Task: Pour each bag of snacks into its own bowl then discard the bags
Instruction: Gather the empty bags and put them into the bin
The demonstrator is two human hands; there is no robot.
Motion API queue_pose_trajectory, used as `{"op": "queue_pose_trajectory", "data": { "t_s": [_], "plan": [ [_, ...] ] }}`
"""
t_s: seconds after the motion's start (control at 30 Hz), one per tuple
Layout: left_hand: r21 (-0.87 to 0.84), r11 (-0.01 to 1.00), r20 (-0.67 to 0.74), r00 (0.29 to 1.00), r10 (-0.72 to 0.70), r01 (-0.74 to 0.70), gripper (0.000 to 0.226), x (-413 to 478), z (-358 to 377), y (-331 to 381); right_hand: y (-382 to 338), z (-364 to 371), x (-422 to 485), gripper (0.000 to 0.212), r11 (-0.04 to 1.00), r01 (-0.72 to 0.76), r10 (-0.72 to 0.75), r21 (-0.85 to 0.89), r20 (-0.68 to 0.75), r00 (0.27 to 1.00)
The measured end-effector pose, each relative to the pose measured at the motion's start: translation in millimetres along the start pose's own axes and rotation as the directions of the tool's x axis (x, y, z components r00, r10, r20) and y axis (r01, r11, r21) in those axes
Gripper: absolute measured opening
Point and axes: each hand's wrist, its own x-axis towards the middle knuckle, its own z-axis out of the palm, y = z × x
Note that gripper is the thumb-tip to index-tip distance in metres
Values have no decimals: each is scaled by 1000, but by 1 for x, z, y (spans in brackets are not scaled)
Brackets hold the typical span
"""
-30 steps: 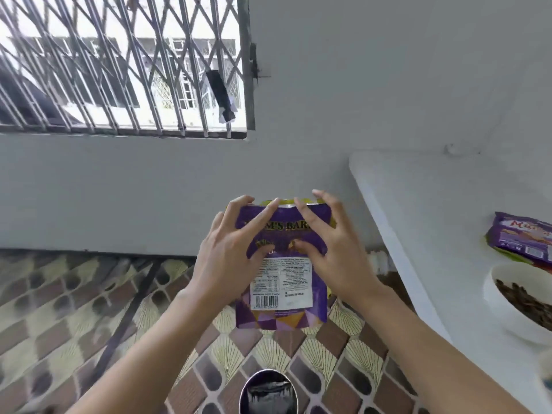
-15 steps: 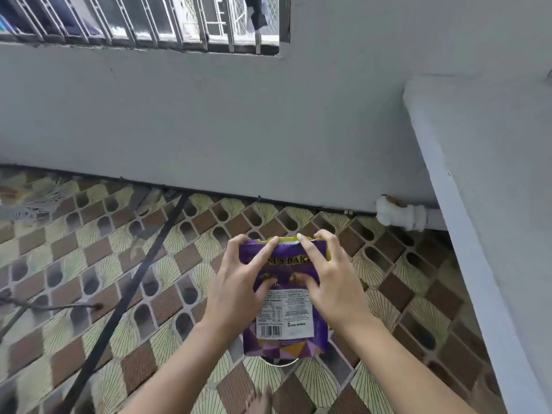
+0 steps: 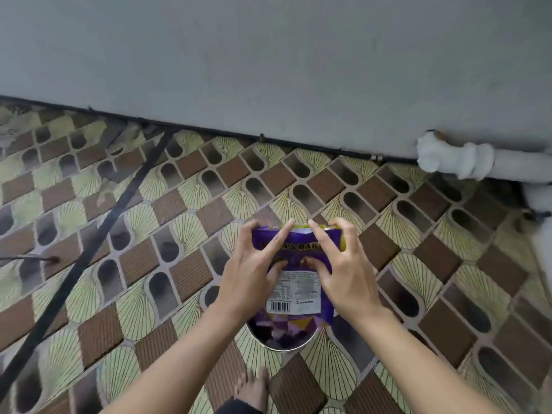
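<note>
Head view, patterned tile floor (image 3: pixel 179 264), grey wall (image 3: pixel 268 55), left hand (image 3: pixel 248 279) and right hand (image 3: pixel 348 279), each grip pinching purple bag (image 3: pixel 298 291)

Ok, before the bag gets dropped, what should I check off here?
1. Left hand and right hand both hold the bag: ok.
2. Bag is above the bin: ok, its lower end overlaps the opening.
3. Bag is emptied: cannot tell, the top faces away.
4. Bin opening is uncovered: ok for the part that shows; the bag hides the rest.
5. Foot is apart from the bin: ok.
</note>
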Motion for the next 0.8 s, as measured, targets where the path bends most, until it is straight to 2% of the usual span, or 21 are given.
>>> {"op": "queue_pose_trajectory", "data": {
  "t_s": [0.1,0.27,0.43,0.53,0.6,0.63,0.7,0.77,0.8],
  "plan": [
    [-61,998,-33,999,-34,32,81,-8,48,-28,20,48,-6,66,999,42,-42,-9,-42,998],
    [-112,990,80,994,-76,85,78,-40,118,-66,43,119,-33,67,994,110,-110,-17,-11,994],
    [26,999,15,999,-48,48,78,-55,131,-105,29,163,-49,64,986,113,-113,126,-7,994],
    [110,994,31,999,9,-13,76,-59,135,-122,30,174,-53,64,985,97,-106,141,52,993],
    [145,988,117,993,32,-49,74,-59,141,-122,37,177,-57,65,997,55,-63,52,182,981],
    [165,984,207,978,28,-63,70,-58,142,-120,42,177,-58,62,999,36,-24,-36,275,961],
    [203,977,437,899,-38,-57,52,-54,135,-113,47,165,-57,47,987,-11,86,-163,467,880],
    [206,979,574,810,-121,0,43,-45,117,-104,42,140,-49,39,986,-102,158,-132,545,824],
    [178,983,573,807,-139,43,42,-40,102,-97,35,123,-42,39,985,-144,170,-90,548,819]
  ]
}}
